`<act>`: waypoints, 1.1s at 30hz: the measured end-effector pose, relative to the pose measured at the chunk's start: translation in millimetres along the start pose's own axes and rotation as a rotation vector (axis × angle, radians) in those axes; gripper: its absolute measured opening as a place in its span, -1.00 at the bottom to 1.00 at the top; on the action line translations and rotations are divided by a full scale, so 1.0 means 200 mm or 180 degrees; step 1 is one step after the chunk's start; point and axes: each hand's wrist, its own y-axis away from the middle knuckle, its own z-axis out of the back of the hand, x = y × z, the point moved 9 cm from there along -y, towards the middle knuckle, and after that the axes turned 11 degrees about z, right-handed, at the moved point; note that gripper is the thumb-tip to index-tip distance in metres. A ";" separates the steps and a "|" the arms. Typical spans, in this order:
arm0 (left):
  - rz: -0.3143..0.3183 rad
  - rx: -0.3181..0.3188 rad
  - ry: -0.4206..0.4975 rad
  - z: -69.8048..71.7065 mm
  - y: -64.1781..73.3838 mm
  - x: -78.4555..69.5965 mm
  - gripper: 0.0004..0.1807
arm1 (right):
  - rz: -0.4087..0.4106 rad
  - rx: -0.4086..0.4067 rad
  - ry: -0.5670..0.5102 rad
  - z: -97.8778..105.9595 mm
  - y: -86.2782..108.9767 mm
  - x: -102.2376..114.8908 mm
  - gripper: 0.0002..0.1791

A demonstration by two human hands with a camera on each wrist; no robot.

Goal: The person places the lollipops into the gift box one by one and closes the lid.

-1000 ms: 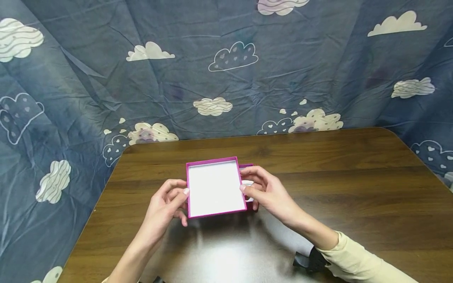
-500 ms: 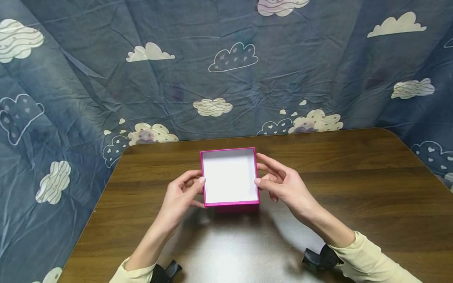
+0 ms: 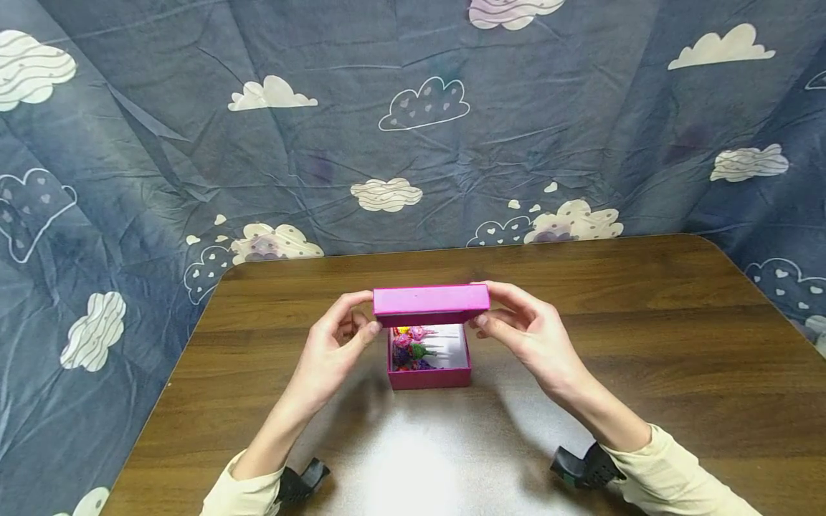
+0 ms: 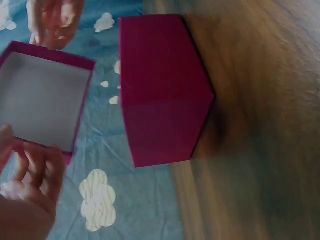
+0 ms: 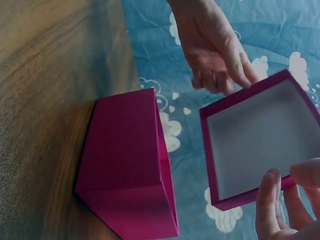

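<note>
A pink box lid (image 3: pixel 431 299) is held tilted above the pink box (image 3: pixel 431 378), its white inside facing the box in both wrist views. My left hand (image 3: pixel 332 351) pinches the lid's left edge between thumb and fingers. On the opposite edge, my right hand (image 3: pixel 532 337) grips it the same way. The box stands on the table, and inside lie several lollipops (image 3: pixel 416 350) in colourful wrappers, their white sticks pointing right. The lid hides the far part of the box in the head view.
The brown wooden table (image 3: pixel 613 315) extends to both sides of the box. Behind it hangs a dark blue cloth (image 3: pixel 348 143) with a cloud pattern. Black wrist cameras (image 3: pixel 584 467) are strapped near the cream sleeves.
Both hands have carried the lid rightward over the box. The lid has tipped from showing its white inside to showing its pink outer side, and the lollipops have come into view.
</note>
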 end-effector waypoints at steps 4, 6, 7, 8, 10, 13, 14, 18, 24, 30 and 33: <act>0.0031 0.0234 0.0145 -0.03 0.01 0.01 -0.57 | 0.0109 0.0030 -0.0079 0.00 0.00 0.00 -0.67; 0.0067 0.0296 0.0098 -0.04 0.01 0.03 -0.61 | 0.0083 -0.0025 -0.0124 0.01 0.00 -0.01 -0.72; 0.0081 0.0332 0.0070 -0.04 0.01 0.03 -0.63 | 0.0062 -0.0072 -0.0118 0.02 0.00 -0.02 -0.73; 0.0087 0.0357 0.0025 -0.05 0.01 0.04 -0.66 | 0.0036 -0.0120 -0.0093 0.02 0.00 -0.03 -0.74; 0.0096 0.0387 -0.0091 -0.06 0.01 0.04 -0.71 | -0.0017 -0.0187 -0.0024 0.04 0.01 -0.05 -0.74; 0.0181 0.0370 -0.0114 -0.06 0.01 0.06 -0.75 | -0.0138 -0.0198 0.0049 0.04 0.02 -0.08 -0.66; 0.0229 0.0353 -0.0079 -0.06 0.01 0.06 -0.75 | -0.0197 -0.0181 0.0050 0.04 0.02 -0.09 -0.62; 0.0466 0.0297 0.0233 -0.06 -0.01 0.09 -0.74 | -0.0384 -0.0137 -0.0015 0.03 0.04 -0.13 -0.46; 0.0860 0.0198 0.0647 -0.05 -0.03 0.15 -0.64 | -0.0431 -0.0114 -0.0100 0.00 0.05 -0.16 -0.43; 0.1139 0.0123 0.0616 -0.04 -0.03 0.19 -0.55 | -0.0369 -0.0032 0.0143 0.00 0.05 -0.18 -0.46; 0.1211 0.0106 0.0576 -0.04 -0.03 0.21 -0.55 | -0.0364 0.0012 0.0247 -0.01 0.05 -0.20 -0.47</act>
